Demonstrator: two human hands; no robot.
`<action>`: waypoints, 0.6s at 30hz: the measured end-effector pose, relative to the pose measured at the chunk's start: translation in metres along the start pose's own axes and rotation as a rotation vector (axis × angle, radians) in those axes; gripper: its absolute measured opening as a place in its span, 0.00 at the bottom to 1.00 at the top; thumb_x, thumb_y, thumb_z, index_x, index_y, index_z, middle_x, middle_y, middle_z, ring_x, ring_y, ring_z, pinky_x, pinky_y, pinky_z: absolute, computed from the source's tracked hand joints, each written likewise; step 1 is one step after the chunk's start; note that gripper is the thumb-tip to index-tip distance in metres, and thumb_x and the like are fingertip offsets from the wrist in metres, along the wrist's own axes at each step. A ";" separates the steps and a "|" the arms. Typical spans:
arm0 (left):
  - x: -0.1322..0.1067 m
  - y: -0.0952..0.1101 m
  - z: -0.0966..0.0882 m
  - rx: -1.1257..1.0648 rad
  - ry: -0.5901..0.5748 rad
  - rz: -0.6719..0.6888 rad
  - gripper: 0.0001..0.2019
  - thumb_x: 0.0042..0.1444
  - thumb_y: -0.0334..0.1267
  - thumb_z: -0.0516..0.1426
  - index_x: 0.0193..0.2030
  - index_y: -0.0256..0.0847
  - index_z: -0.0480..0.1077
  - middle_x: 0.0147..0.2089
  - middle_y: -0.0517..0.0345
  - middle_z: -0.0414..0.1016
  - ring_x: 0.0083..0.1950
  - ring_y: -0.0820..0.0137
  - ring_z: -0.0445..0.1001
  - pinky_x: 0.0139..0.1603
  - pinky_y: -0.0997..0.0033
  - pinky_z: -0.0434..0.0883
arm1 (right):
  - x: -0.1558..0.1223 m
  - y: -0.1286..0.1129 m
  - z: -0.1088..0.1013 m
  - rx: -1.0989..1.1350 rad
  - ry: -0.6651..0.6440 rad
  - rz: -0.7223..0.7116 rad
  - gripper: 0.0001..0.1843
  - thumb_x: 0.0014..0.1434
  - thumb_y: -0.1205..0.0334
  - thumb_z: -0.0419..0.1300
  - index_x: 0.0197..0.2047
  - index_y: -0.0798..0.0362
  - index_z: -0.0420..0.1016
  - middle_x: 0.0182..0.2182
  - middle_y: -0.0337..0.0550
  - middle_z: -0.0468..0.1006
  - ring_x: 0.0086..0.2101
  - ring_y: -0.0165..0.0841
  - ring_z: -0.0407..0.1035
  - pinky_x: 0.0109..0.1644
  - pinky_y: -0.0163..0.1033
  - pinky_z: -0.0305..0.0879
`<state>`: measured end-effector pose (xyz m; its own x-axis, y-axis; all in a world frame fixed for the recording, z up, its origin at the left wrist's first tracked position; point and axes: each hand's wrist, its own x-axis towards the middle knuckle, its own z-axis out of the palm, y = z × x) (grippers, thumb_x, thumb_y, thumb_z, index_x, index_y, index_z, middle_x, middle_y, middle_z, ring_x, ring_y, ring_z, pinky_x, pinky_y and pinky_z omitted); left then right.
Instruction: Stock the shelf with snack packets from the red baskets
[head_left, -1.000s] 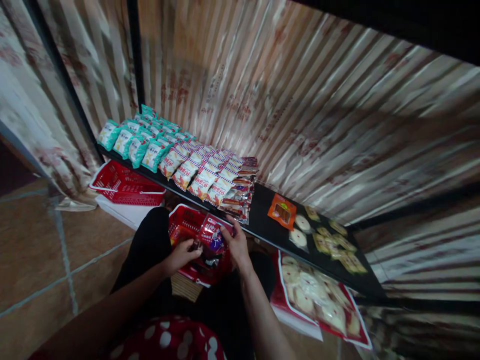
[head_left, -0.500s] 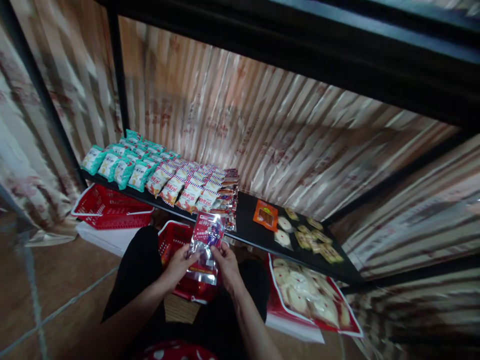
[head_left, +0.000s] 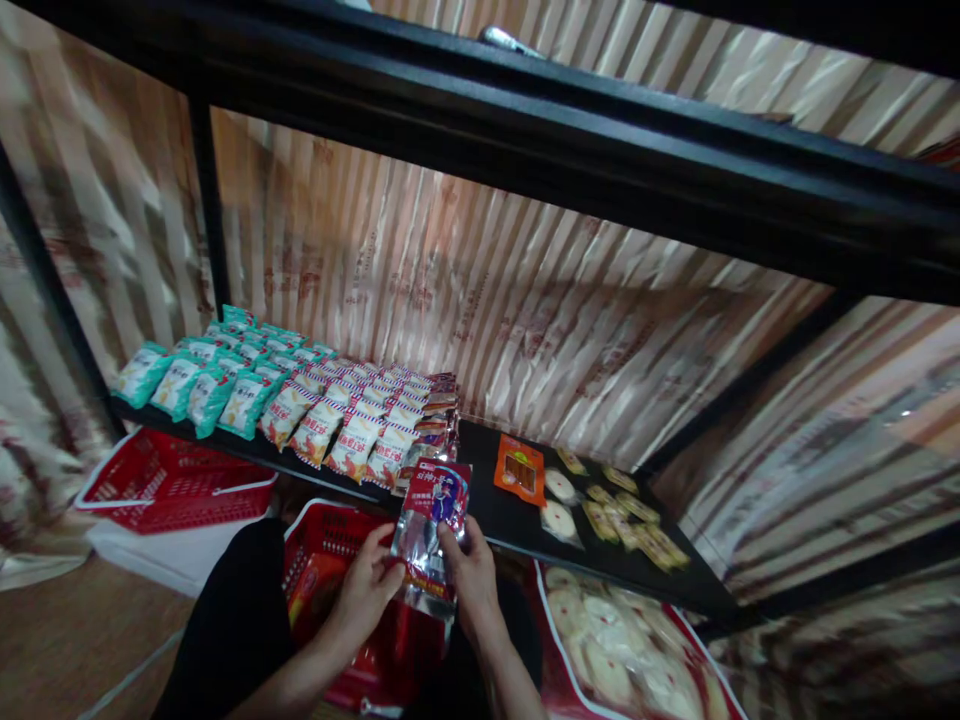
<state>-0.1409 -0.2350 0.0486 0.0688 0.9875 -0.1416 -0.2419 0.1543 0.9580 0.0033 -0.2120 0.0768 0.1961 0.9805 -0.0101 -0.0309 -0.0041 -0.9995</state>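
1. Both hands pinch one packet. The left hand (head_left: pixel 367 590) curls its fingers round the lower left edge, and the right hand (head_left: pixel 469 580) grips the right edge with the thumb on the front.
2. The packet (head_left: pixel 433 525), silvery with a red top and a blue figure, stands upright between the hands. It is just in front of the shelf edge and above the red basket.
3. Fingers cover the packet's lower end, and its print is too blurred to read. Both forearms are cut off at the bottom edge.
4. The red basket (head_left: pixel 330 530) rests against the person's dark-clothed lap. The hands and packet hide its right half, and an orange-red thing inside it is hard to make out.
5. Behind the hands lies the black shelf (head_left: pixel 510 515). Teal packets (head_left: pixel 202 375) sit in rows at its left end, with striped red-and-white packets (head_left: pixel 352 425) beside them and a narrow row of dark packets (head_left: pixel 442 420) next.
6. Right of the held packet, an orange packet (head_left: pixel 519 470) lies flat on the shelf. Pale round pieces (head_left: pixel 559 487) and small yellowish packets (head_left: pixel 630 510) are scattered beyond it.
7. A large bag (head_left: pixel 615 650) of pale round pieces lies below the shelf at the lower right, cut off by the frame.
8. A second basket (head_left: pixel 161 480) sits on a white box (head_left: pixel 165 555) under the shelf's left end.
9. An upper beam (head_left: pixel 525 140) crosses the view above, and a blurred striped curtain (head_left: pixel 525 320) backs the shelf.
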 end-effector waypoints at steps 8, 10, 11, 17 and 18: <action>0.035 0.007 0.025 0.247 0.084 0.276 0.22 0.48 0.35 0.53 0.52 0.42 0.66 0.62 0.46 0.58 0.58 0.61 0.65 0.44 0.66 0.74 | 0.059 -0.016 -0.010 -0.103 0.072 -0.090 0.21 0.49 0.48 0.60 0.42 0.53 0.69 0.34 0.42 0.78 0.32 0.35 0.71 0.37 0.38 0.67; 0.046 0.009 0.031 0.322 0.083 0.350 0.20 0.49 0.32 0.53 0.50 0.43 0.68 0.62 0.48 0.58 0.61 0.61 0.62 0.50 0.62 0.71 | 0.076 -0.020 -0.011 -0.179 0.086 -0.130 0.20 0.48 0.49 0.60 0.41 0.53 0.69 0.34 0.42 0.77 0.33 0.35 0.70 0.38 0.38 0.66; 0.052 0.009 0.033 0.358 0.092 0.379 0.20 0.48 0.30 0.53 0.49 0.43 0.69 0.62 0.48 0.60 0.61 0.62 0.62 0.54 0.60 0.69 | 0.084 -0.022 -0.011 -0.219 0.087 -0.149 0.20 0.48 0.49 0.60 0.40 0.53 0.70 0.34 0.42 0.77 0.33 0.35 0.70 0.38 0.38 0.66; 0.084 -0.001 0.044 0.499 0.186 0.499 0.20 0.48 0.25 0.50 0.47 0.41 0.70 0.58 0.49 0.67 0.60 0.63 0.64 0.61 0.54 0.62 | 0.118 -0.031 -0.010 -0.318 0.072 -0.190 0.19 0.50 0.49 0.57 0.40 0.54 0.69 0.32 0.41 0.77 0.33 0.35 0.69 0.38 0.38 0.65; 0.088 -0.003 0.046 0.521 0.197 0.505 0.20 0.48 0.25 0.50 0.48 0.40 0.70 0.58 0.48 0.66 0.61 0.62 0.63 0.61 0.53 0.62 | 0.121 -0.032 -0.010 -0.321 0.064 -0.191 0.19 0.50 0.50 0.57 0.41 0.54 0.69 0.33 0.41 0.77 0.33 0.35 0.69 0.39 0.38 0.65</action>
<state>-0.0895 -0.1498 0.0443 -0.1157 0.9290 0.3516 0.2951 -0.3059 0.9052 0.0375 -0.0949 0.1072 0.2295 0.9555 0.1854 0.3192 0.1061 -0.9417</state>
